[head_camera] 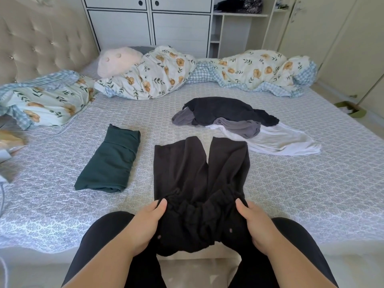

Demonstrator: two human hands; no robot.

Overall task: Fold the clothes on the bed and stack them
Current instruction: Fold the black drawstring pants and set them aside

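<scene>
A pair of black trousers [199, 173] lies on the bed [311, 183] in front of me, legs pointing away, its gathered waistband hanging over the near edge. My left hand [145, 225] grips the waistband's left end and my right hand [255, 225] grips its right end. A folded dark green garment [110, 161] lies to the left of the trousers. Behind them to the right is an unfolded heap: a black piece [224, 110] on top, grey pieces [239, 126] under it and a white one [280, 140] spread at the bottom.
A rumpled floral and blue-check duvet [155, 73] runs along the far side of the bed, with a pale pink cushion [118, 61] on it. The padded headboard [37, 40] stands at the left. White cupboards [149, 19] line the back wall.
</scene>
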